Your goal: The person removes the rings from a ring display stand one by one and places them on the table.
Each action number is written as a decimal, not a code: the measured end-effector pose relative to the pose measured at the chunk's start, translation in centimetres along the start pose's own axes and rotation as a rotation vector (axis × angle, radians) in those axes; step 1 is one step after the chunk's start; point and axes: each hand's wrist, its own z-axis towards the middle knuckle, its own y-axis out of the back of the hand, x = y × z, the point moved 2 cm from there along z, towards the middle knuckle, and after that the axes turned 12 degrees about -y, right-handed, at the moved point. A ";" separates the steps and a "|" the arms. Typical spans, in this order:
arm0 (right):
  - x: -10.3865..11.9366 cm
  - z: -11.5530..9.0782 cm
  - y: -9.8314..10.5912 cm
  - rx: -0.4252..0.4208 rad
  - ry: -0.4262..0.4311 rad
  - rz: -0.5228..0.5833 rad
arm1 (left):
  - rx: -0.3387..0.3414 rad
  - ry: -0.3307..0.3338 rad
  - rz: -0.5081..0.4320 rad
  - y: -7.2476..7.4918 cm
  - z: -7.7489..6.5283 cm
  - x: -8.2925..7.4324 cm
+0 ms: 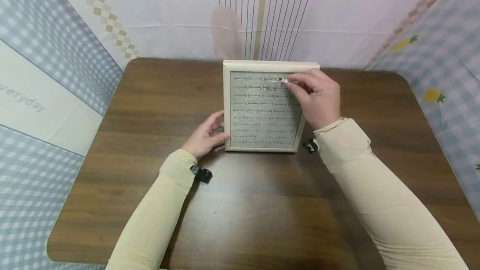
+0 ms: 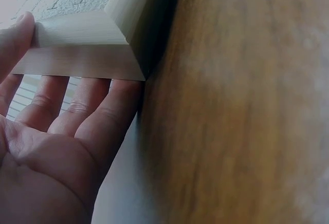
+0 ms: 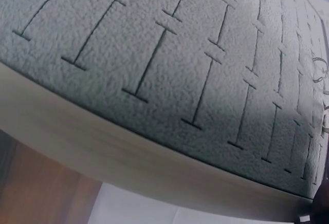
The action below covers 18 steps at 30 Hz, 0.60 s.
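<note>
A square display board in a pale wooden frame (image 1: 227, 95) stands upright on the table, its grey padded face (image 3: 169, 75) cut with rows of short I-shaped slits. My left hand (image 1: 205, 136) grips the frame's left side low down. In the left wrist view its thumb (image 2: 18, 36) lies on the front edge and the fingers reach behind. At the upper right of the board, my right hand (image 1: 318, 97) pinches a small shiny silver piece (image 1: 283, 80) between thumb and forefinger. Beside it, thin ring-like loops (image 3: 320, 70) show against the top rows.
The board stands toward the back of a brown wooden table (image 1: 262, 211) with rounded corners. Behind it hangs a white printed cloth (image 1: 168, 11), with blue checked cloth (image 1: 45, 191) at the left. A black strap device (image 1: 202, 174) sits on the left wrist.
</note>
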 end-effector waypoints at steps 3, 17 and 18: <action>0.0 0.2 0.1 0.014 -0.006 -0.016 | -0.002 0.002 0.013 0.1 0.0 -0.1; 0.0 0.5 0.4 0.096 0.027 -0.137 | -0.002 0.008 0.013 0.1 0.1 0.0; 0.0 0.5 0.4 0.103 0.027 -0.143 | -0.001 0.007 0.011 0.1 0.1 0.0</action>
